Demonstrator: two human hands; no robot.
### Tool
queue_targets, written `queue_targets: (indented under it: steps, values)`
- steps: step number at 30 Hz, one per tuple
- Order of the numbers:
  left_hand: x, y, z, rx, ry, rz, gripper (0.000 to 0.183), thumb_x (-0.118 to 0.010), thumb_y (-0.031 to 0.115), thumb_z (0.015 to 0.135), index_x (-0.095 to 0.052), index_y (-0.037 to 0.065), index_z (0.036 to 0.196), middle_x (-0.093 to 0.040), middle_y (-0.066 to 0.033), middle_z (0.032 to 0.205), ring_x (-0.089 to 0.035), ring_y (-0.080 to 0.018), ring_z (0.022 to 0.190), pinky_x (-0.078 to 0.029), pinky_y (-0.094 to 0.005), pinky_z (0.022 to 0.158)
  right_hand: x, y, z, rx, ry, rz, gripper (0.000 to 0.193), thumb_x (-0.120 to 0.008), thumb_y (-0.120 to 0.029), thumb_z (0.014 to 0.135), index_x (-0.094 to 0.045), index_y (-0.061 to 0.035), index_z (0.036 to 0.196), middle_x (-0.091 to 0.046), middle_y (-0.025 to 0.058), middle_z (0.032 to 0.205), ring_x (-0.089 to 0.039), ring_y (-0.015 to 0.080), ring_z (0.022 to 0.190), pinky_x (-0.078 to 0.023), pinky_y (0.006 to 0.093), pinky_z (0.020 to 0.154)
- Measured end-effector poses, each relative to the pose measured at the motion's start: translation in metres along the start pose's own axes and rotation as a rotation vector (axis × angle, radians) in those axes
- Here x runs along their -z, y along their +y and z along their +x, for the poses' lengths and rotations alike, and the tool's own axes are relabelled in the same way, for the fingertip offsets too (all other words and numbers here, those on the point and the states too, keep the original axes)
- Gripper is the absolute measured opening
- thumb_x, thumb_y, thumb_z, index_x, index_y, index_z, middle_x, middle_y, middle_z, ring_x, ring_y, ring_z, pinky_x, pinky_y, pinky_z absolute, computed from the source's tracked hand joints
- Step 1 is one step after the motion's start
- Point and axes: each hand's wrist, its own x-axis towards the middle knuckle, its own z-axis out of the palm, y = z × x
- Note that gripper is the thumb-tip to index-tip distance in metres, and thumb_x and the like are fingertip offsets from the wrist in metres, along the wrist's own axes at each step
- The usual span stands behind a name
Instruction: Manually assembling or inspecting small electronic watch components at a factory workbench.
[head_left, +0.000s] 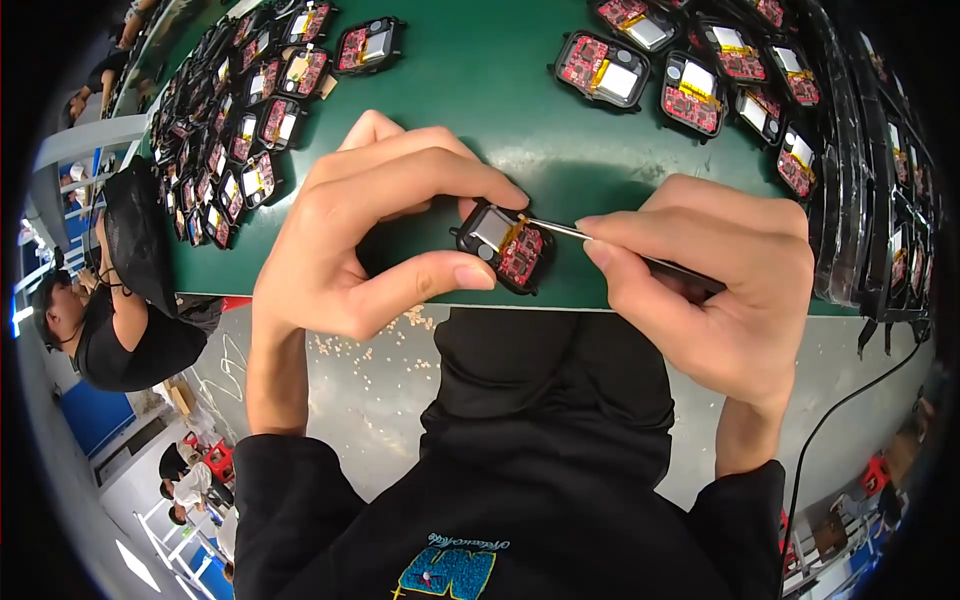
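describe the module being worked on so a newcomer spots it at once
Find the wide green tabletop, then the middle of its near edge. There, in the left grip, is a small black-cased module with a red circuit board. Unlike the neighbouring modules, it alone is held, a slim silver metal tool pointing at it.

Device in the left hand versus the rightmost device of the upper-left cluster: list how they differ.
The held device is gripped by the left hand; the cluster device lies unheld on the green table. A thin metal tool in the right hand meets the held device; none is at the cluster device. The held device's silver pack sits left of its red board, the cluster device's right. Both are black-cased.
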Motion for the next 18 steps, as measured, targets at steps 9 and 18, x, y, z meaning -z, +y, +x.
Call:
queue_targets:
  steps: [9, 18]
  values:
    - [-0.0013, 0.0024, 0.0014, 0.026, -0.006, 0.02, 0.061, -0.085, 0.052, 0.078, -0.082, -0.001, 0.108, -0.078, -0.0092, 0.096, -0.055, -0.0188, 0.076, -0.037, -0.0325, 0.074, -0.0018, 0.0019, -0.0009, 0.02, -0.006, -0.013, 0.017, -0.079, 0.01, 0.078, -0.084, 0.0022, 0.093, -0.064, 0.0043, 0.065, -0.052, 0.008, 0.051, -0.032, 0.026, 0.047]
    - [0.0005, 0.0019, 0.0027, -0.102, -0.03, 0.095, 0.052, -0.083, 0.041, 0.081, -0.081, -0.003, 0.108, -0.079, -0.0132, 0.099, -0.067, -0.024, 0.079, -0.04, -0.0368, 0.082, -0.0038, 0.0015, -0.0008, 0.051, 0.024, -0.022, 0.017, -0.079, 0.01, 0.078, -0.084, 0.0013, 0.092, -0.063, 0.0029, 0.064, -0.05, 0.0078, 0.05, -0.03, 0.026, 0.048]
